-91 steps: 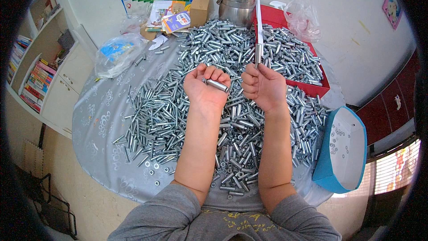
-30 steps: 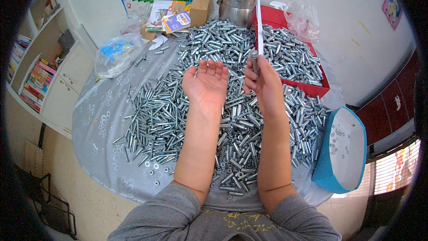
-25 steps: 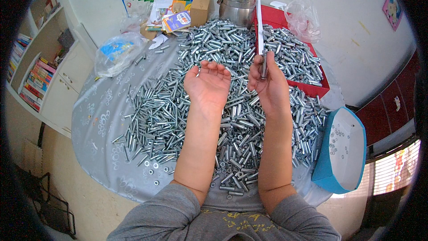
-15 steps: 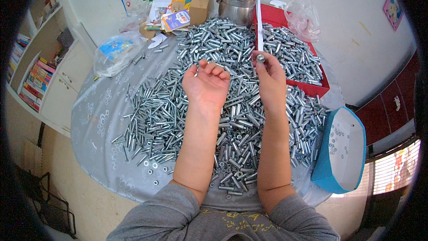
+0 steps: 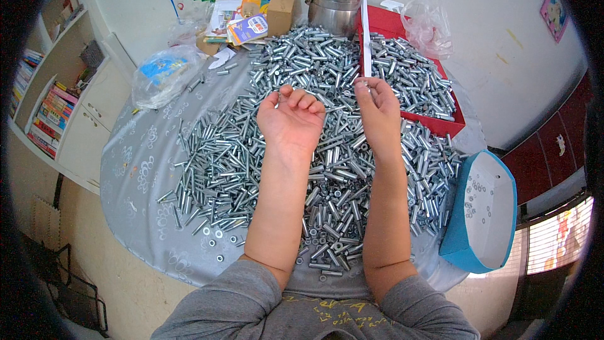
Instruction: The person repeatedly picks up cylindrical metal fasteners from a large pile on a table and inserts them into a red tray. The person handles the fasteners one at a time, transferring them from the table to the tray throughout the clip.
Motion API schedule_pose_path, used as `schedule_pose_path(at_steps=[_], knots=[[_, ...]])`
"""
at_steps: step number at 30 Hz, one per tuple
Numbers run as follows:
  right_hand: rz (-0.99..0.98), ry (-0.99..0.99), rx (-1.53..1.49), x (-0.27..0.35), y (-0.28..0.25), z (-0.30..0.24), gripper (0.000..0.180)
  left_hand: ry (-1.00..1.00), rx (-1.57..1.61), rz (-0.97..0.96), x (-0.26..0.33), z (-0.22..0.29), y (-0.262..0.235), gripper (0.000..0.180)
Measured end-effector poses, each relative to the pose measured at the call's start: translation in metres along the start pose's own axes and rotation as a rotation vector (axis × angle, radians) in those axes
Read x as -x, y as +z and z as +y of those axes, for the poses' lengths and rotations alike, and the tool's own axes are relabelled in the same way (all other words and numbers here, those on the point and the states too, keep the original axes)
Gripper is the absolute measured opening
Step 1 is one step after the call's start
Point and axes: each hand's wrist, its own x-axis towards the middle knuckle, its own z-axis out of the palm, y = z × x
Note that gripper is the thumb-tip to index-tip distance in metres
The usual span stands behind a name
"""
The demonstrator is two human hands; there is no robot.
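Note:
My left hand (image 5: 291,119) is held palm up over the heap, its fingers loosely bent and apart, with an empty palm. To its right, my right hand (image 5: 380,110) pinches a small metal bolt (image 5: 366,82) between thumb and fingers. Most of that bolt is hidden by the fingers, with only a shiny bit showing. Beneath both hands spreads a large heap of silvery metal bolts and sleeves (image 5: 220,157). More of the same pieces fill the red box (image 5: 448,127) just beyond my right hand.
A blue tray with a white inside (image 5: 484,239) holds small rings at the right edge. Behind the heap stand a steel pot (image 5: 337,9) and a cardboard box (image 5: 282,11). A plastic bag (image 5: 165,75) lies at the left; several washers (image 5: 219,233) are near the front.
My right hand has turned and shifted slightly, so the round end of the bolt in it shows less. My left hand stays almost where it was.

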Motion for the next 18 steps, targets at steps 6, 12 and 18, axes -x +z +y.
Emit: schedule_pose_path(at_steps=[6, 12, 18], knots=[[0.156, -0.194, 0.066, -0.001, 0.003, 0.005, 0.024, 0.003, 0.006, 0.021, 0.001, 0.0, 0.003, 0.015], [0.195, -0.265, 0.188, -0.002, 0.003, 0.006, 0.023, -0.005, 0.007, 0.012, 0.0, -0.001, 0.002, 0.015], [0.266, -0.205, 0.216, -0.003, -0.001, 0.009, 0.022, -0.005, 0.008, -0.009, 0.0, -0.001, 0.001, 0.014]])
